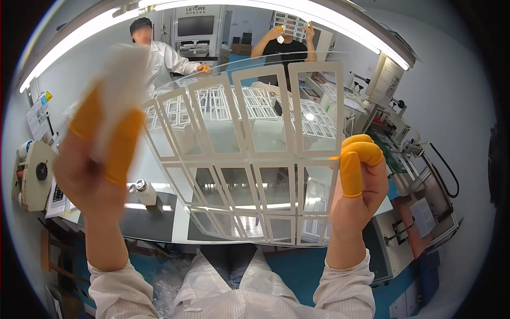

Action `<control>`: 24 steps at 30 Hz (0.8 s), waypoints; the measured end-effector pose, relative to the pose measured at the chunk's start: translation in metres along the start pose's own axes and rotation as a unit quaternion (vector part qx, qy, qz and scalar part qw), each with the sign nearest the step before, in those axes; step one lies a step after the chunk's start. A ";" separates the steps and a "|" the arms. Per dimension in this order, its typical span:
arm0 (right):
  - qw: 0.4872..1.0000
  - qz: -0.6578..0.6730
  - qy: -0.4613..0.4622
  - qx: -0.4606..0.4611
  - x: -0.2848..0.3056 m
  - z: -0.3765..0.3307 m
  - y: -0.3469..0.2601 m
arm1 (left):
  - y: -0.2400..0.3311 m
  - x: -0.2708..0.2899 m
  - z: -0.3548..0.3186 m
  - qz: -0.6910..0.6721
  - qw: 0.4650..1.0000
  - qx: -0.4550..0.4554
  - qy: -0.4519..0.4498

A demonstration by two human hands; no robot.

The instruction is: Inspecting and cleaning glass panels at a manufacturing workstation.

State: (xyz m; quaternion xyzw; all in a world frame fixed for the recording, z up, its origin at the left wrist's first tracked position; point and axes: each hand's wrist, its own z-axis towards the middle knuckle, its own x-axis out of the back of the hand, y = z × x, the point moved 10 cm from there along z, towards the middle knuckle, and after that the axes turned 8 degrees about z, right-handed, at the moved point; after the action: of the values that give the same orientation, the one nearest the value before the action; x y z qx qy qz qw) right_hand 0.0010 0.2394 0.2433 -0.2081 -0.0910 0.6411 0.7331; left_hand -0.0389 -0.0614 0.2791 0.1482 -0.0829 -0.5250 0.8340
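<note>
A large clear sheet (249,159) printed with rows of white rectangular frames is held up tilted before me. My right hand (362,183), in orange finger cots, pinches its right edge between thumb and curled fingers. On the left, my left hand (95,159) is raised and smeared by motion, also in orange finger cots. Its fingers are closed on a white wiping cloth (125,80), whose outline is blurred. The cloth is near the sheet's left side; whether they touch, I cannot tell. Through the sheet, more white-framed sheets (212,103) show on the table.
A small white bottle with a metal top (144,192) stands on the table, left of the sheet. A machine with a black knob (38,171) is at far left; equipment (406,143) lines the right. Across the table, one person (159,61) reaches sideways and another (284,50) lifts a framed sheet.
</note>
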 end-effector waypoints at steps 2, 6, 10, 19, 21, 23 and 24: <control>0.999 -0.034 0.011 0.017 0.003 -0.001 -0.005 | 0.079 -0.056 -0.038 0.121 0.907 -0.380 -0.134; 0.998 -0.035 -0.004 0.044 -0.017 -0.001 -0.012 | 0.110 -0.086 -0.067 0.089 0.908 -0.357 -0.198; 0.994 -0.089 -0.024 0.066 -0.015 -0.006 -0.022 | 0.111 -0.094 -0.059 0.141 0.907 -0.369 -0.147; 0.989 -0.129 -0.031 0.063 -0.012 -0.010 -0.019 | 0.102 -0.079 -0.019 0.203 0.902 -0.371 -0.083; 0.989 -0.130 -0.038 0.064 -0.013 -0.012 -0.016 | 0.095 -0.079 -0.019 0.227 0.903 -0.349 -0.110; 0.991 -0.124 -0.031 0.045 -0.011 -0.011 -0.012 | 0.092 -0.073 -0.017 0.225 0.908 -0.337 -0.111; 0.991 -0.124 -0.033 0.046 -0.012 -0.010 -0.010 | 0.090 -0.070 -0.015 0.221 0.912 -0.326 -0.114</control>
State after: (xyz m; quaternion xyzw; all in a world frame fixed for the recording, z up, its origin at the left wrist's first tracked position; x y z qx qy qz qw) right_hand 0.0127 0.2251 0.2399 -0.1405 -0.1107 0.5549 0.8125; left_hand 0.0114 0.0406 0.2960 -0.2145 -0.0324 -0.3386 0.9156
